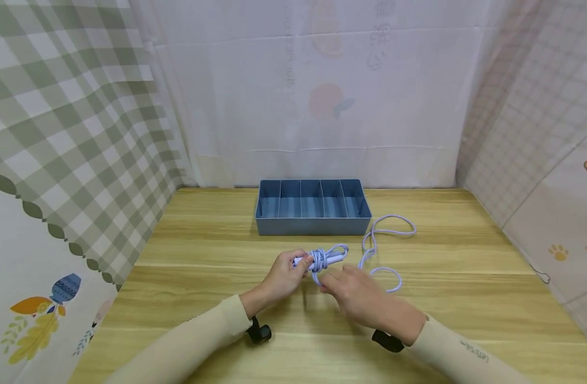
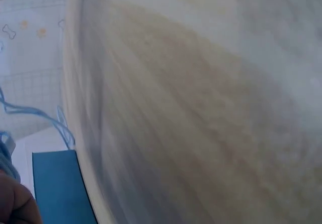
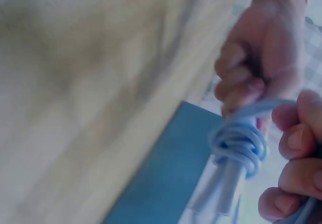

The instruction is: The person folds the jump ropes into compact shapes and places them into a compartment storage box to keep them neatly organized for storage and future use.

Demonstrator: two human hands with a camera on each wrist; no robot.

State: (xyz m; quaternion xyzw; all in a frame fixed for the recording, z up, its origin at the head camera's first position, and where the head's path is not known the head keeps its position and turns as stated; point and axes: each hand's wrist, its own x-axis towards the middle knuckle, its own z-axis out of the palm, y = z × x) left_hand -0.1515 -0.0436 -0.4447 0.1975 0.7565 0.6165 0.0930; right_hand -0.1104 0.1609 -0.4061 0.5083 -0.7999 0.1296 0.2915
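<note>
My left hand [image 1: 284, 273] grips the handles of a pale lavender jump rope [image 1: 319, 260] over the table. Several turns of cord wrap around the two handles, which lie side by side in the right wrist view, with the wound coil [image 3: 237, 146] beyond my left fingers. To the right, my right hand [image 1: 356, 294] pinches the cord leading off the coil, and more cord runs under its curled fingers [image 3: 296, 139]. The loose end of the cord [image 1: 394, 216] trails in loops across the table to the right. In the left wrist view, only part of my left hand [image 2: 17, 201] shows.
A blue-grey organizer tray [image 1: 314, 226] with several compartments stands behind my hands, near the table's back edge; some cord loops lie by its right corner. The wooden table [image 1: 466, 266] is bordered by a checked curtain [image 1: 82, 106] at left and pale cloths behind and right.
</note>
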